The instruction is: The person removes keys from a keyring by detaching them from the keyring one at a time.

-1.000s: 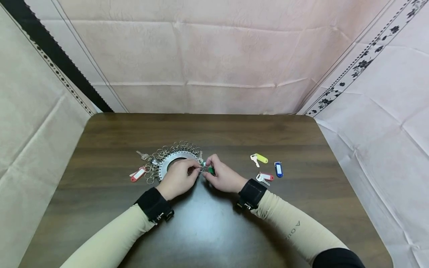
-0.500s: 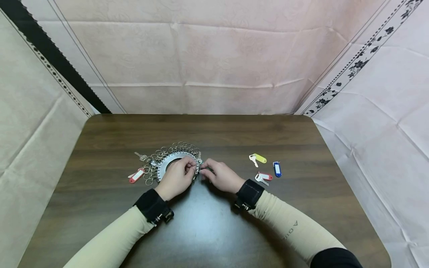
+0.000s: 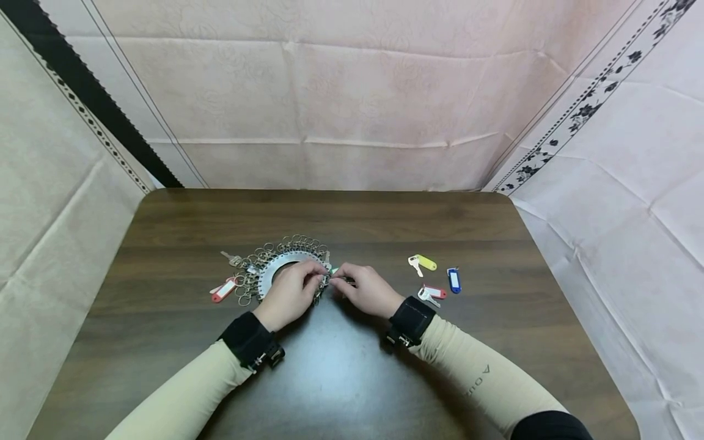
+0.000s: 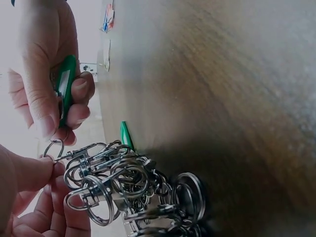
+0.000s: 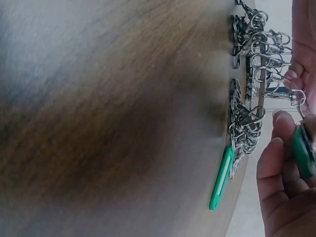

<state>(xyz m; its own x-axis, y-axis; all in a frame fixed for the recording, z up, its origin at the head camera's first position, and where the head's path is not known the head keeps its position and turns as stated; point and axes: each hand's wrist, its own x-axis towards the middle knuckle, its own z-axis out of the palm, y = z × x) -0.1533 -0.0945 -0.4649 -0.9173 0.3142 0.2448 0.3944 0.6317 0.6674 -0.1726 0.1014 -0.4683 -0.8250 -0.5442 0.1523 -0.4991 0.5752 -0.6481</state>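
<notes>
A big silver key ring plate [image 3: 267,278], hung around with several swivel clasps and split rings, lies left of centre on the table. Over its right side, my left hand [image 3: 291,293] pinches the end of one clasp [image 4: 74,153]. My right hand [image 3: 368,290] holds a green key tag [image 4: 66,84] between thumb and curled fingers, its fingertips close to the left ones. Between both hands, a small split ring [image 4: 53,148] shows at the clasp's end; whether the tag is linked to it I cannot tell. Another green key tag [image 5: 222,177] lies beside the clasps.
To the right lie a key with a yellow tag [image 3: 427,262], a blue tag [image 3: 454,280] and a key with a red tag [image 3: 436,293]. A red tag [image 3: 223,289] and a key [image 3: 231,257] stick out from the plate's left side. A cloth wall stands behind the table [image 3: 330,211].
My right hand has shifted slightly left toward the left hand, and its fingers have curled in more. The green tag it holds is now mostly hidden in the head view. My left hand has barely moved.
</notes>
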